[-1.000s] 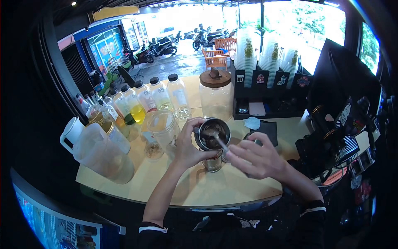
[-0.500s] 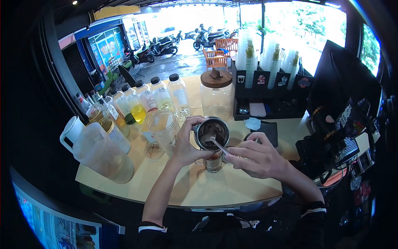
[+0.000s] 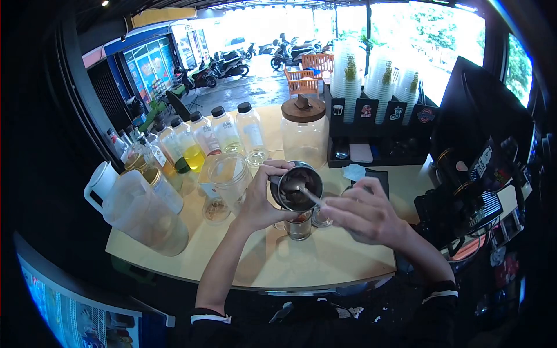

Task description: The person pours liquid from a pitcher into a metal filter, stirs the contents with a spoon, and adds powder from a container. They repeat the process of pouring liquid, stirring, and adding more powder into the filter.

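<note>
- on the black rack: small logos on 4 panels, lettering too small to be read; on the bottles: labels also not readable
- inside the metal pitcher: dark brown contents; in the glass mug, just below in view: reddish-brown liquid; in 1 of the bottles: yellow liquid
- metal pitcher held over the counter, mouth facing up to the wearer
- spoon dipped inside, long axis slanting down-right
- left hand wrapped around the pitcher; right hand, blurred, gripping the spoon handle
</note>
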### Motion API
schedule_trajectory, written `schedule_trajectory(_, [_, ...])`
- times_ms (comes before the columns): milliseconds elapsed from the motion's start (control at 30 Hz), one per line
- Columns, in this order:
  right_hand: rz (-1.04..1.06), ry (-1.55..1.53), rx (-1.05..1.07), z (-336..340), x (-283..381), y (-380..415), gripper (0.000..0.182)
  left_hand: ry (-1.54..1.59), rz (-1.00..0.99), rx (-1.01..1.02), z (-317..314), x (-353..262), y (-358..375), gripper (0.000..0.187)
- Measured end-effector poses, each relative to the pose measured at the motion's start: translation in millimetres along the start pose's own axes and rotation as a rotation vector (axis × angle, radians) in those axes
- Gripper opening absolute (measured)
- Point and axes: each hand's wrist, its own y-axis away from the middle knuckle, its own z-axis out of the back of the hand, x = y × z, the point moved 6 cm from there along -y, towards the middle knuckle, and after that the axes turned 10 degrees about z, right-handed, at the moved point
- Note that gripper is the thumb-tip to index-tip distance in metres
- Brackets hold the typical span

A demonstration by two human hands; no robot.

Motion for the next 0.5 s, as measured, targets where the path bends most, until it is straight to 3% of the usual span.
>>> schedule_trajectory(500, [-0.015, 0.016, 0.037, -3, 1, -1, 0.034, 0.019, 0.052, 0.01, -3, 10, 7, 0.077])
